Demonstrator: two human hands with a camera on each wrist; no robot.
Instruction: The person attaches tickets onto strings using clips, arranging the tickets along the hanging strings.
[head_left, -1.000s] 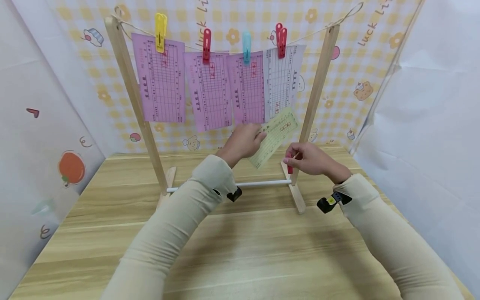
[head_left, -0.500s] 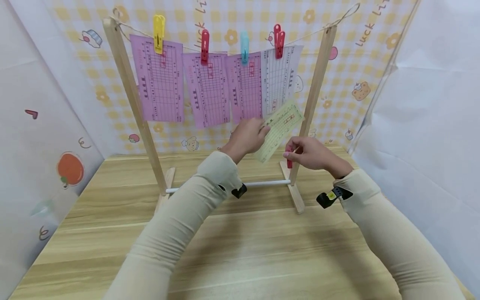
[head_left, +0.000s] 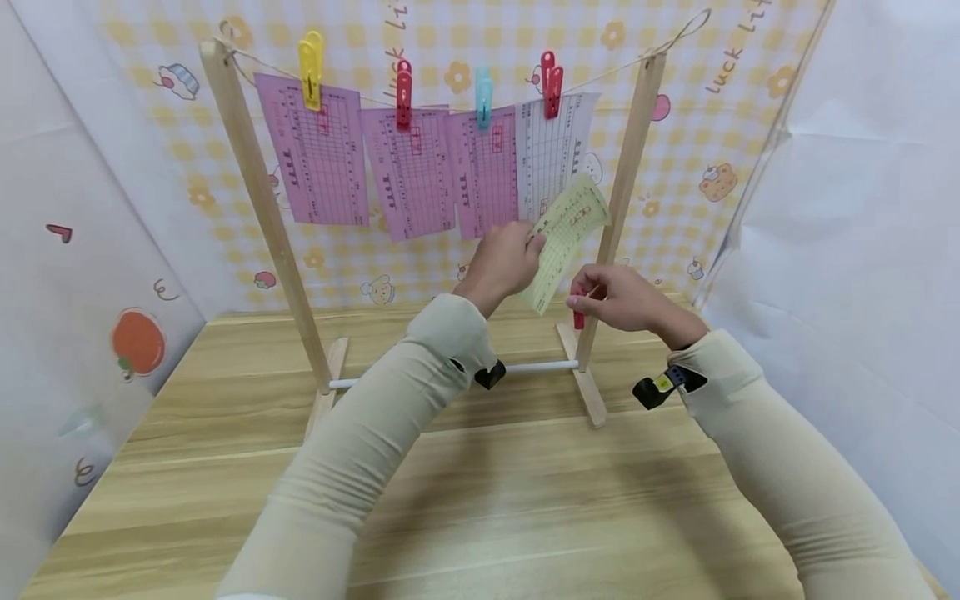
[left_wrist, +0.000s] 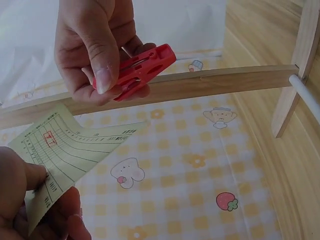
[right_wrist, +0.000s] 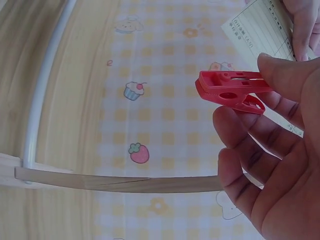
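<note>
The left hand [head_left: 501,265] is pinching the green slip [head_left: 566,240], tilted upward. The right hand [head_left: 626,302] is gripping the red clip [head_left: 578,310] just beside it, below the string [head_left: 607,73].

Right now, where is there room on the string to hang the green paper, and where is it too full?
The string is bare between the red peg on the white sheet and the right post. Leftward it is crowded: three pink sheets hang edge to edge up to the left post. The wooden table is also bare in front of the rack.
</note>
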